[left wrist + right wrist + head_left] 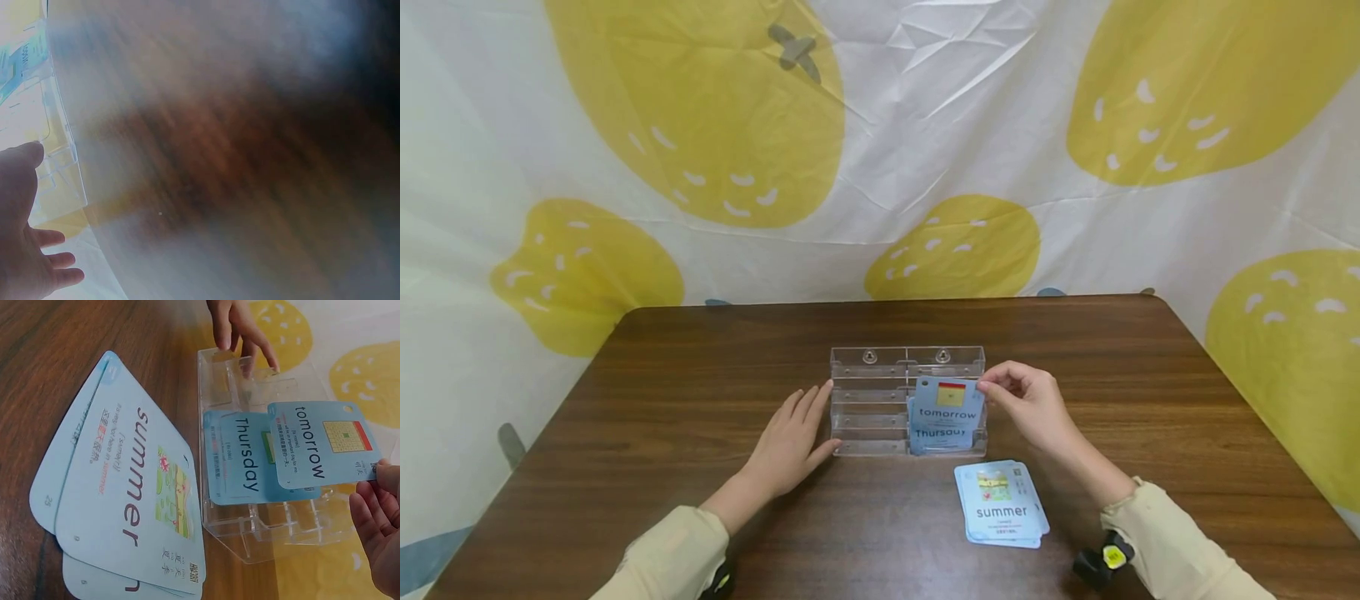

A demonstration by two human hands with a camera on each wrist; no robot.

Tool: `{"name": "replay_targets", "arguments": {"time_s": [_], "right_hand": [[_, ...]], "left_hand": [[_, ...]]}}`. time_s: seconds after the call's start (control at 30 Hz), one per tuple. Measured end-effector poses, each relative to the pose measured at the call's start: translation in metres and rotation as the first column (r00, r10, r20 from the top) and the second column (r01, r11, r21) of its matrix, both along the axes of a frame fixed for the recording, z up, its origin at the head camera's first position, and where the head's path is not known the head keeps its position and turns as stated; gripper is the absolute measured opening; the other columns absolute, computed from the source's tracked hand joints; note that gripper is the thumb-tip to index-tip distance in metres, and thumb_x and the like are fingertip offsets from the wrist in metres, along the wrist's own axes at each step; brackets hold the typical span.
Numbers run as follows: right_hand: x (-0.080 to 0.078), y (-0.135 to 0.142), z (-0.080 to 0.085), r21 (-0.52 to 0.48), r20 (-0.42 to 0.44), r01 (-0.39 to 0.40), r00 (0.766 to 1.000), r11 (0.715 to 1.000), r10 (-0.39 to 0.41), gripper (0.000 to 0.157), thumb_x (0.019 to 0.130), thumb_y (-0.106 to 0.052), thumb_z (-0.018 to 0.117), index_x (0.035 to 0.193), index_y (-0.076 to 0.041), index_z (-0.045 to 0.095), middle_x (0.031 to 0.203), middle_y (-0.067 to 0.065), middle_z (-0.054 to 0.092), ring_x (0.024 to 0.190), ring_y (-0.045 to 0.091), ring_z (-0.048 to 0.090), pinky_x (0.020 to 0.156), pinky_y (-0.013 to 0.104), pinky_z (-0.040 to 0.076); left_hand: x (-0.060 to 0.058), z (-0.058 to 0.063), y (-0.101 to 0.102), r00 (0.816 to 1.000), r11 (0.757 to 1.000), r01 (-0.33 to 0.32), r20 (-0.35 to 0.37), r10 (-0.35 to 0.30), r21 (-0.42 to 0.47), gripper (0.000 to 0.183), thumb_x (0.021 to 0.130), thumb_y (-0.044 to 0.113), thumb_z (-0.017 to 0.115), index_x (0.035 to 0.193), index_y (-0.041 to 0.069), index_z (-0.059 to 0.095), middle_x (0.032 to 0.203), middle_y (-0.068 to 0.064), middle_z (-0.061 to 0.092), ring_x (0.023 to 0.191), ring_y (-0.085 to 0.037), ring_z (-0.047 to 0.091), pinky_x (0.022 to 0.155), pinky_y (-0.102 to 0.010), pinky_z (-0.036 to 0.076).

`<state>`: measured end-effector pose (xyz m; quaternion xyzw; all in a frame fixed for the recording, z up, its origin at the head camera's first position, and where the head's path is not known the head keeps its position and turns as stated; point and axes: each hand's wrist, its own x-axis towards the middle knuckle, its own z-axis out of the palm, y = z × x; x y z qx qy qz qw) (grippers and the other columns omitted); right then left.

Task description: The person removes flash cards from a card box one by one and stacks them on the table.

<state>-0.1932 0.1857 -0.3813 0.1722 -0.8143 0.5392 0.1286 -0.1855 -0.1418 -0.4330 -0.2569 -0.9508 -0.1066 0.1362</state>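
My right hand (1033, 408) pinches a blue flashcard reading "tomorrow" (949, 402) by its upper right corner, between thumb and fingers. In the right wrist view that card overlaps the "Thursday" card (234, 456), which stands in the lowest right pocket of a clear acrylic tiered card holder (868, 422). Against the holder's left side rests my left hand (786, 446), fingers extended and thumb near the front corner. The left wrist view catches the left hand (22, 219) beside the clear plastic edge; the rest there is blurred.
A loose stack of blue flashcards (1000, 508), "summer" on top, lies in front of the holder, to the right. The brown wooden table (715, 358) ends at a hanging white cloth (760, 258) with yellow fruit shapes.
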Motion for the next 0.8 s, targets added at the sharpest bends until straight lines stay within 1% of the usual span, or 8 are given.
{"name": "replay_targets", "arguments": {"time_s": [0.2,0.37,0.57,0.67,0.8], "right_hand": [[0.004,0.001,0.005,0.018,0.005,0.004,1.000,1.000,-0.004,0.007,0.083,-0.004,0.063,0.083,0.002,0.064,0.071,0.013,0.064,0.058,0.005,0.056,0.053,0.023,0.049],[0.010,0.002,0.011,0.033,0.030,0.019,0.999,0.999,-0.020,0.007,0.084,-0.005,0.063,0.084,0.002,0.065,0.072,0.011,0.064,0.060,0.004,0.056,0.055,0.022,0.049],[0.021,-0.001,0.023,0.039,0.027,0.019,0.999,0.999,-0.020,0.005,0.084,0.001,0.061,0.084,0.005,0.064,0.070,0.015,0.063,0.058,0.009,0.056,0.052,0.025,0.049],[0.022,0.001,0.023,0.043,0.050,0.014,0.999,0.999,-0.016,0.006,0.084,0.000,0.061,0.084,0.005,0.063,0.071,0.014,0.064,0.059,0.011,0.057,0.053,0.026,0.050],[0.018,0.007,0.014,0.042,0.092,-0.014,0.996,0.999,0.010,0.008,0.084,-0.005,0.062,0.086,0.002,0.064,0.073,0.010,0.065,0.061,0.012,0.058,0.056,0.025,0.051]], "left_hand": [[0.001,0.002,0.000,1.000,1.000,-0.003,0.007,0.003,0.002,0.077,0.085,0.037,0.061,0.142,0.003,0.022,0.132,-0.022,0.043,0.120,-0.041,0.039,0.099,-0.049,0.034],[0.001,0.002,0.000,1.000,1.000,0.004,-0.001,-0.004,0.004,0.077,0.085,0.037,0.061,0.142,0.003,0.022,0.132,-0.022,0.043,0.119,-0.041,0.040,0.098,-0.049,0.035],[0.000,0.001,0.000,1.000,1.000,0.001,0.000,-0.001,-0.002,0.077,0.086,0.037,0.060,0.143,0.003,0.021,0.133,-0.021,0.042,0.120,-0.040,0.040,0.099,-0.049,0.034],[0.000,0.001,0.000,1.000,1.000,0.005,-0.003,-0.005,-0.001,0.077,0.085,0.037,0.060,0.142,0.003,0.021,0.133,-0.022,0.042,0.120,-0.041,0.040,0.099,-0.049,0.034],[0.000,0.001,0.000,1.000,1.000,0.012,-0.013,-0.012,0.005,0.077,0.085,0.037,0.061,0.142,0.002,0.023,0.132,-0.022,0.043,0.120,-0.041,0.040,0.099,-0.049,0.034]]}}
